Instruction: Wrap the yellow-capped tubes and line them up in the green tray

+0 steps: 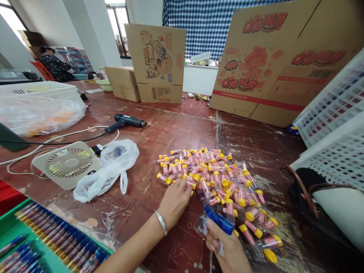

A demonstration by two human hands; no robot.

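At the lower right of centre, the right hand pinches blue-and-clear wrappers in its grip. Across the frame, the red-brown tabletop bears yellow-capped tubes, heaped from centre towards lower right. The left hand, lower centre, reaches the heap's left edge; whether its grip is closed, I cannot tell.

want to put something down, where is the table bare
Widest bare patch: behind the capped tubes, between the heat gun and the large printed box. Narrower: between the white plastic bag and the tubes. Crowded: the tubes themselves, with the left hand and right hand there, and the left side, with fan and green tray.
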